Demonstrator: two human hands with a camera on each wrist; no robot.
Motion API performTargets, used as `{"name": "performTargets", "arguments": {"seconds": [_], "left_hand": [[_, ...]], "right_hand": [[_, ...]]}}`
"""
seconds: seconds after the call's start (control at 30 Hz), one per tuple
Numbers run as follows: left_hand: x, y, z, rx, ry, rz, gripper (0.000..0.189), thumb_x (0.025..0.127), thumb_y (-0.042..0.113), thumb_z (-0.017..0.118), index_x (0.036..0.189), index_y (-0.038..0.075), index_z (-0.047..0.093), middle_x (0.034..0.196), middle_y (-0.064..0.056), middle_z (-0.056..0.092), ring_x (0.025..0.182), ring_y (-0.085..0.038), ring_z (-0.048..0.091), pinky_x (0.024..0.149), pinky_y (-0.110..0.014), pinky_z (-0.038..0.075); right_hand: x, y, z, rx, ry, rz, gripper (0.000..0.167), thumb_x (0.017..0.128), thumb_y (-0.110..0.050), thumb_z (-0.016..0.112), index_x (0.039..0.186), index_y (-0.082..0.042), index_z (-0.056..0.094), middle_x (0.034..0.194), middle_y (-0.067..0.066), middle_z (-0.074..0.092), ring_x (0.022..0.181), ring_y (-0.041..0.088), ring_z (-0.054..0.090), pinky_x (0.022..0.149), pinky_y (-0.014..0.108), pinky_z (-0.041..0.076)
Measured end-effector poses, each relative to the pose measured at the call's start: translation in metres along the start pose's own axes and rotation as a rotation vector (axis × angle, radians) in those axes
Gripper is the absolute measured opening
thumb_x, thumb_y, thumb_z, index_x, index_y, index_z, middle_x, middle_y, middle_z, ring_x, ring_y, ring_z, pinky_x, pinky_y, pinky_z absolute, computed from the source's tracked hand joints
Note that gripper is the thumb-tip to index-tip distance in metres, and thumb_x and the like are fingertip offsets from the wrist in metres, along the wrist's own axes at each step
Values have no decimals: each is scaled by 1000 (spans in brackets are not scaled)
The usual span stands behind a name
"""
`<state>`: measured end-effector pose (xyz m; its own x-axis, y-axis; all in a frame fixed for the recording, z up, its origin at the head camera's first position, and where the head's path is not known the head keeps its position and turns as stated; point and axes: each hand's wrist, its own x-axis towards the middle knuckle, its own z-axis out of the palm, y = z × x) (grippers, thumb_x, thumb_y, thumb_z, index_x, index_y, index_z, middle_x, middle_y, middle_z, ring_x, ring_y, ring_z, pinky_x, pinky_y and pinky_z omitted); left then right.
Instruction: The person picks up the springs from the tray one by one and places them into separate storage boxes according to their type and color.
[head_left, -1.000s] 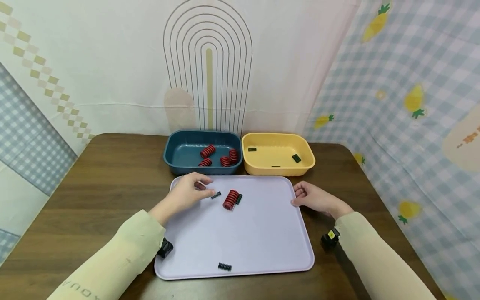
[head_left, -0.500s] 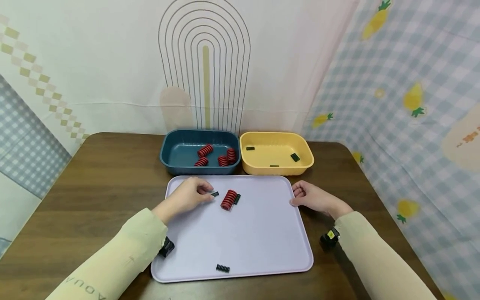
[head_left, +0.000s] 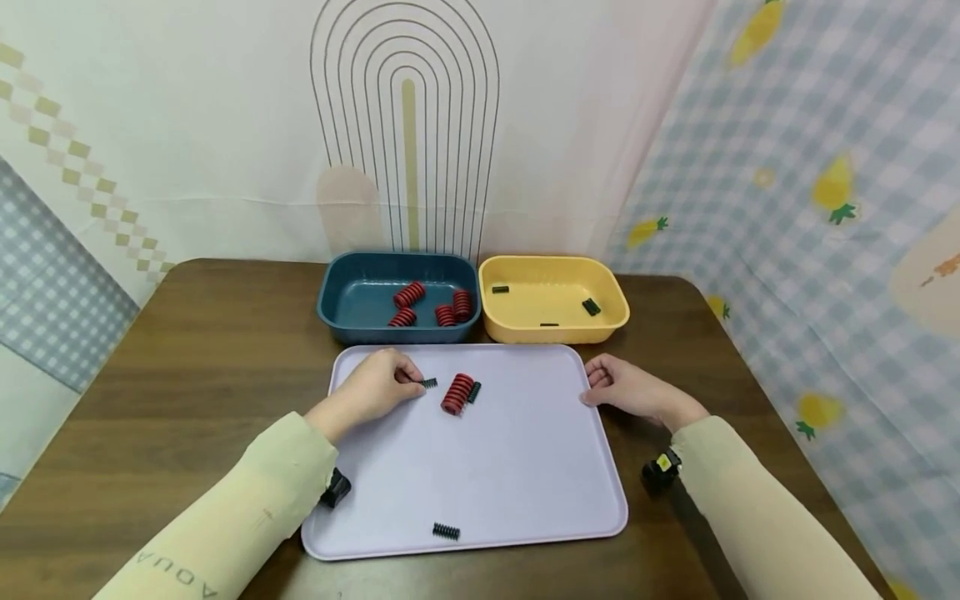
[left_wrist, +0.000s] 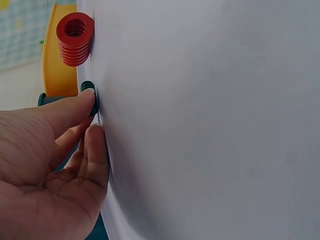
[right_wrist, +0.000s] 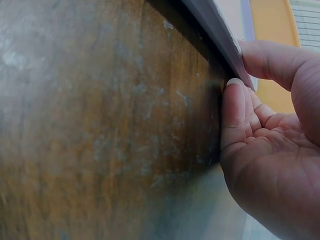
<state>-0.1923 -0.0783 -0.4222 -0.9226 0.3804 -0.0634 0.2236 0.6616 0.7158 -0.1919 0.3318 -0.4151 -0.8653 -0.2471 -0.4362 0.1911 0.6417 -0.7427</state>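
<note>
Nearest you, a dark spring (head_left: 446, 531) lies on its side by the near edge of the lilac tray (head_left: 517, 467); it could roll if the tray tips. Your right hand (head_left: 632, 389) pinches the tray's right edge, thumb and fingers nearly closed on it, so a tug there might jolt everything. Farther left, your left hand (head_left: 378, 385) has thumb and forefinger almost together on one end of a small green spring (head_left: 430, 383), on the tray's far left part; so slight a hold could let it slip or flick away. Just right of it, a red spring (head_left: 457, 394) and a second green spring (head_left: 474, 392) lie side by side, near enough to be knocked.

Beneath is a dark wooden table (head_left: 187, 375). Beyond the tray stand a blue bin (head_left: 397, 335) with red springs and, right, a yellow bin (head_left: 555, 333) with dark ones. Patterned cloth (head_left: 562, 125) hangs behind.
</note>
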Motion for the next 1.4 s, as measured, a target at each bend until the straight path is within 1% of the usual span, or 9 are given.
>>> {"name": "performTargets", "arguments": {"seconds": [0.1, 0.33, 0.5, 0.6, 0.73, 0.9, 1.13, 1.27, 1.4], "left_hand": [[0, 1, -2, 7, 4, -1, 4, 83, 13, 76, 83, 11, 72, 84, 0, 61, 76, -12, 57, 71, -31, 49], [-2, 0, -1, -13, -49, -28, 6, 87, 14, 73, 86, 10, 69, 82, 2, 64, 77, -12, 57, 73, -32, 49], [-2, 2, -2, -37, -24, -12, 5, 88, 14, 71, 87, 10, 68, 84, 2, 65, 79, -12, 58, 75, -33, 49], [-2, 4, -2, -50, -16, -17, 4, 89, 15, 71, 88, 12, 67, 85, 2, 65, 80, -13, 58, 75, -33, 49], [0, 8, -2, -101, -7, -26, 5, 89, 15, 71, 90, 13, 67, 89, 1, 66, 81, -14, 61, 73, -31, 51], [1, 16, -7, -158, 10, -3, 6, 88, 14, 71, 90, 14, 66, 90, 0, 67, 80, -15, 62, 68, -30, 52], [6, 32, -9, -219, 25, 36, 7, 89, 19, 72, 93, 16, 68, 93, 2, 67, 83, -15, 62, 69, -30, 53], [12, 44, -6, -283, 65, 69, 8, 88, 19, 73, 94, 16, 68, 91, 1, 68, 82, -16, 63, 68, -31, 54], [21, 56, 1, -358, 119, 75, 9, 88, 20, 73, 94, 15, 69, 88, 1, 69, 80, -15, 64, 68, -31, 54]], "right_hand": [[0, -2, -1, -4, 6, -10, 46, 87, -21, 73, 120, -3, 47, 106, 14, 50, 96, 25, 49, 83, 34, 45], [-3, -1, 2, 12, -7, -2, 47, 88, -19, 73, 121, -1, 46, 106, 14, 50, 96, 26, 49, 83, 34, 44], [-1, -1, 2, 11, 7, 3, 45, 87, -20, 73, 120, -3, 47, 107, 14, 50, 97, 26, 49, 84, 35, 45], [-1, 0, 2, 2, 1, 3, 45, 88, -20, 72, 121, -2, 47, 107, 14, 50, 97, 26, 49, 84, 34, 45], [-1, 1, 2, 5, 5, 11, 45, 87, -20, 73, 120, -3, 47, 106, 14, 51, 97, 26, 49, 84, 34, 45], [0, -1, 1, 6, 7, 13, 47, 87, -22, 73, 121, -4, 47, 108, 14, 50, 98, 26, 49, 86, 35, 44], [-1, -2, 0, -3, 9, 13, 46, 87, -21, 73, 120, -4, 47, 107, 14, 51, 98, 26, 49, 85, 35, 45], [-1, -2, -1, 1, 14, -5, 45, 87, -21, 73, 119, -4, 47, 107, 14, 50, 97, 27, 49, 84, 36, 45], [-1, 0, 0, -12, 12, 3, 46, 87, -23, 73, 120, -4, 47, 107, 14, 51, 97, 26, 49, 84, 35, 45]]}}
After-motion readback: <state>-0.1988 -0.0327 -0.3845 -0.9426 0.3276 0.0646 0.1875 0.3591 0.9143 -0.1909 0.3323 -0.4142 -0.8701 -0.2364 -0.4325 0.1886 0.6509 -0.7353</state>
